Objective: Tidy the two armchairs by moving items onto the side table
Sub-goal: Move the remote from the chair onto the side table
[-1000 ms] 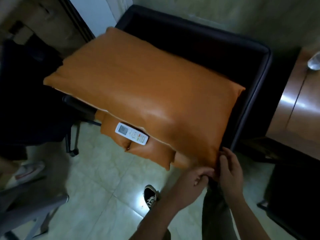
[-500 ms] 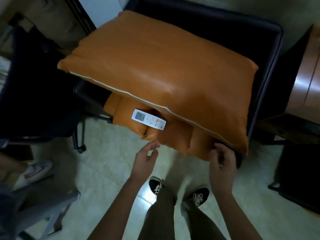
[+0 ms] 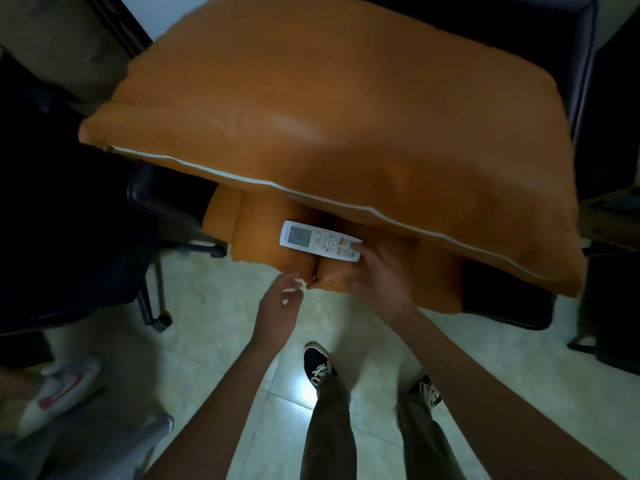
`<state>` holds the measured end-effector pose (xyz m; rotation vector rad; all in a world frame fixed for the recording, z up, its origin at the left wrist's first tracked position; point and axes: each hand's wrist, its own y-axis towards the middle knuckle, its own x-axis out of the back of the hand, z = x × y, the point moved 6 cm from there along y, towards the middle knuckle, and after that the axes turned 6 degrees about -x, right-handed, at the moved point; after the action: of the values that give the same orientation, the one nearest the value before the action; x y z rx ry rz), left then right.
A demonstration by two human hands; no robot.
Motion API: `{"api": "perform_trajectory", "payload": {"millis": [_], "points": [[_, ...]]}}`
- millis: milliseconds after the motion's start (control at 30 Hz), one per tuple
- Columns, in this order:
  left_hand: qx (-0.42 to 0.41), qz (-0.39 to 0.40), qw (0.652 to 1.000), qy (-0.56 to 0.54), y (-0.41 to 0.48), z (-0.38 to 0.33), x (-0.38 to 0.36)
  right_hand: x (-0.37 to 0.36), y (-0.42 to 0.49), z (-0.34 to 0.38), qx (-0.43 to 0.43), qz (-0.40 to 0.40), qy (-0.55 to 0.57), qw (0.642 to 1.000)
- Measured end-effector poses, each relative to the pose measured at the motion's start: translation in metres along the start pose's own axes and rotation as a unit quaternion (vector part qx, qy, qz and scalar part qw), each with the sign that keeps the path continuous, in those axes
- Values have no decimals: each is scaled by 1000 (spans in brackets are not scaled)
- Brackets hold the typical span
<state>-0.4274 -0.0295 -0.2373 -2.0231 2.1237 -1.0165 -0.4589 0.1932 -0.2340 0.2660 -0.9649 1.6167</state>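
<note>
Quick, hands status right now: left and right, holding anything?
Left hand: open, holding nothing.
Right hand: fingers touch the button end of the remote; whether they grip it cannot be told.

On my feed a large orange cushion (image 3: 311,116) lies across the dark armchair (image 3: 583,64), overhanging a smaller orange cushion (image 3: 259,247) that carries a white remote (image 3: 320,240). The right grip (image 3: 377,277) touches the remote's button end with its fingertips (image 3: 358,254); I cannot tell whether they pinch it. The left grip (image 3: 277,306), blurred and loosely spread, hovers just beside the smaller cushion's front edge, above the tiled floor (image 3: 214,337).
</note>
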Motion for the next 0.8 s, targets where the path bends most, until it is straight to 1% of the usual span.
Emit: {"api": "perform_trajectory", "payload": {"millis": [67, 100, 167, 200, 267, 333, 400, 500, 633, 733, 800], "points": [[26, 74, 997, 21, -11, 23, -4, -12, 9, 9, 25, -12, -75, 997], [35, 97, 994, 33, -19, 34, -5, -16, 13, 13, 31, -22, -106, 994], [79, 102, 991, 20, -39, 59, -4, -22, 24, 19, 28, -39, -146, 988], [118, 93, 989, 0, -51, 71, -3, -24, 30, 22, 19, -33, -140, 989], [184, 88, 979, -30, -75, 92, -6, -30, 42, 26, 6, -3, -112, 994], [203, 113, 972, -34, -95, 106, -10, -35, 52, 29, 4, 22, -146, 989], [206, 139, 968, -32, -110, 113, -12, -36, 58, 26, 7, 37, -174, 984], [212, 158, 964, -2, -120, 117, -9, -33, 53, 18, -1, 57, -155, 986], [154, 203, 963, 91, -121, 112, -9, -27, 17, 2, -29, 75, -15, 997], [134, 220, 957, 131, -120, 101, -9, -20, -23, -21, -76, 89, 25, 993], [128, 217, 957, 144, -121, 91, -9, -8, -50, -34, -98, 80, 47, 991]]}}
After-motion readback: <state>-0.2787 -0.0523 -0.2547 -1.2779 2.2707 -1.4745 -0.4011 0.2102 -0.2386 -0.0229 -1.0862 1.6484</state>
